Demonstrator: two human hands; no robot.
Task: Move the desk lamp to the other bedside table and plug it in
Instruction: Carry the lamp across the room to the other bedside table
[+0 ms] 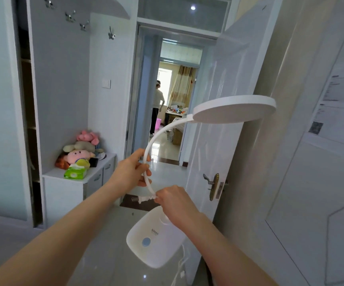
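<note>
Pale bedroom walls frame an open white door (pixel 218 124) and a doorway to a hallway, where another person (pixel 157 108) stands far off. Held up in mid-air in front of the doorway is a white desk lamp (pixel 156 240), its round head (pixel 234 109) up at the right and its oval base low in the foreground. The left hand (pixel 133 169) is closed around the lamp's curved neck (pixel 149 162). The right hand (pixel 174 200) pinches the white plug (pixel 143 199), whose prongs point left. A low white cabinet (pixel 74 182) at the left carries stuffed toys (pixel 80 151) and a green tissue pack (pixel 76 172).
</note>
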